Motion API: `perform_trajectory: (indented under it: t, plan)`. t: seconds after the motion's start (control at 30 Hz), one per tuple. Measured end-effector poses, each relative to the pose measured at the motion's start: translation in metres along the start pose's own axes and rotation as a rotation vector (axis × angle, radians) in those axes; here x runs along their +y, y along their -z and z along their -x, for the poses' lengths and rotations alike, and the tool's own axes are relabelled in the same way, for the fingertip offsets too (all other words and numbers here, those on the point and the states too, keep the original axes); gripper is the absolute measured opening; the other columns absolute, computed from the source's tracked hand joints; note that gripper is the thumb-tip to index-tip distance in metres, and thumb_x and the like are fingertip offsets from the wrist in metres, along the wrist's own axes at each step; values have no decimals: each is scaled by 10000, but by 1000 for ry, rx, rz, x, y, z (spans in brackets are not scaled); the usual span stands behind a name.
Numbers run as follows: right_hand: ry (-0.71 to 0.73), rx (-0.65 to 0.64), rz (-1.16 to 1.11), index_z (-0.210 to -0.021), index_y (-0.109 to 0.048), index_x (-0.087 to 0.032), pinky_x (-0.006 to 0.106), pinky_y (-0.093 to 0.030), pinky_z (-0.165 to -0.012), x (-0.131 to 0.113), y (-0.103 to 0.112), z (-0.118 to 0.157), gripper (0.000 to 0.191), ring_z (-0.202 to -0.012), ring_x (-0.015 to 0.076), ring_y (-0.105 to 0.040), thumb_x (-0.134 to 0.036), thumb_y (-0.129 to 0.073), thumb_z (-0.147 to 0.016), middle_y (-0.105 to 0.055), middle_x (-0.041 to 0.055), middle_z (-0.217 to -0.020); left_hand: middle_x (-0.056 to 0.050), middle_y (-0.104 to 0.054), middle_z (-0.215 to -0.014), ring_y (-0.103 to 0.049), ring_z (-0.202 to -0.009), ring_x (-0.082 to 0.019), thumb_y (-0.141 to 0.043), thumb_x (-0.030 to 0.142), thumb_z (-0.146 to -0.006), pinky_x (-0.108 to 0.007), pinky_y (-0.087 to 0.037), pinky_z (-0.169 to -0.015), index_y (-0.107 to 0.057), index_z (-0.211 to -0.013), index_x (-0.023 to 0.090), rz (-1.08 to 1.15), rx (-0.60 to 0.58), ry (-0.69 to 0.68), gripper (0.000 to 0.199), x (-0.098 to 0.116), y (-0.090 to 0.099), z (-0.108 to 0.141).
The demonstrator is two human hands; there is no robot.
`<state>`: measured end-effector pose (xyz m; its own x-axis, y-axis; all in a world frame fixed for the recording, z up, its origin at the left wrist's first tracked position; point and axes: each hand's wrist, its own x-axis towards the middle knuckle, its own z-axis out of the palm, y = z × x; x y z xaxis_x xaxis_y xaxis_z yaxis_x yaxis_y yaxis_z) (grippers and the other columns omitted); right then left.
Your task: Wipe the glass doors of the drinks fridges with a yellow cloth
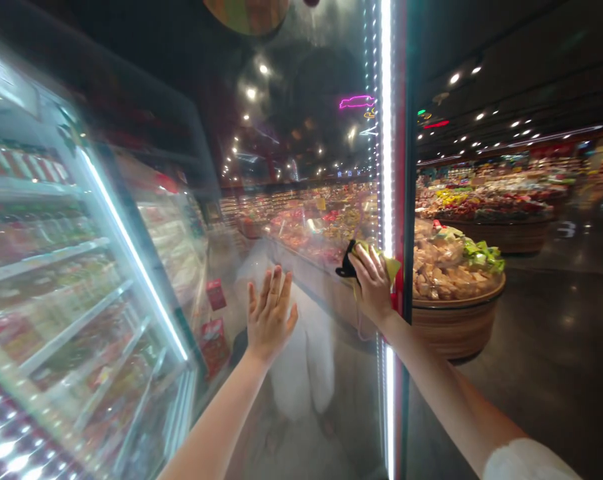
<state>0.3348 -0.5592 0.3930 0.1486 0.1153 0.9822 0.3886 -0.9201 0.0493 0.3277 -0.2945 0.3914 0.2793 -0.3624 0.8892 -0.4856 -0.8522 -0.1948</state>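
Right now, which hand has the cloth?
The right hand, next to the bright vertical light strip: its fingers lie over a yellow-and-black cloth. The left hand has no cloth; its palm is open, fingers extended.

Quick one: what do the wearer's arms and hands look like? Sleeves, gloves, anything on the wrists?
Left hand and right hand are ungloved, with no watch or bracelet visible. Right arm: plain whitish sleeve at the frame edge, forearm bare. Left forearm: bare, no sleeve in view.
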Motion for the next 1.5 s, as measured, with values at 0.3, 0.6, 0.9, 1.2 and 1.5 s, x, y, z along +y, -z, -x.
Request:
perform_trajectory:
  t: [0.3, 0.6, 0.9, 1.2, 1.5]
  plan:
    - [218, -62, -58, -1522, -481, -342, 448, -276, -1266, -50, -16, -23, 573, -1458, 233, -460, -128, -498, -991, -639, 19, -1435, -89, -204, -1688, -178, -1574, -254, -595, 237, -953, -508, -70, -1319, -22, -1652, 258, -53, -12, 54, 903, -27, 18, 3]
    - [-61, 92, -96, -1473, -547, -296, 560, -247, -1263, -85, -37, -63, 471, -1511, 285, -378, -257, -533, -1004, -591, 46, -1500, -75, -197, -1697, -185, -1575, -269, -612, 265, -952, -527, -113, -1314, -13, -1651, 284, -78, 18, 110, 920, -73, 43, 14]
    - [148, -48, -8, -1487, -527, -292, 514, -221, -1287, -84, -28, -15, 510, -1517, 255, -373, -182, -517, -989, -614, 35, -1478, -93, -252, -1686, -228, -1567, -277, -602, 261, -958, -537, -114, -1309, -52, -1655, 277, -76, 43, 86, 888, -106, 58, 27]
    - [48, -19, -1, -1508, -506, -344, 576, -172, -1293, -163, -68, -50, 535, -1565, 289, -260, -212, -542, -991, -544, 21, -1546, -100, -245, -1685, -190, -1574, -273, -586, 252, -969, -533, -108, -1310, -66, -1654, 261, -60, 44, 89, 861, -123, 61, 38]
    - [2, 1, -34, -1502, -514, -290, 560, -182, -1292, -155, -62, -35, 552, -1556, 279, -285, -172, -546, -964, -573, 45, -1519, -91, -222, -1692, -188, -1574, -272, -600, 275, -966, -541, -72, -1310, -47, -1651, 284, -69, -6, 132, 880, -150, 75, 62]
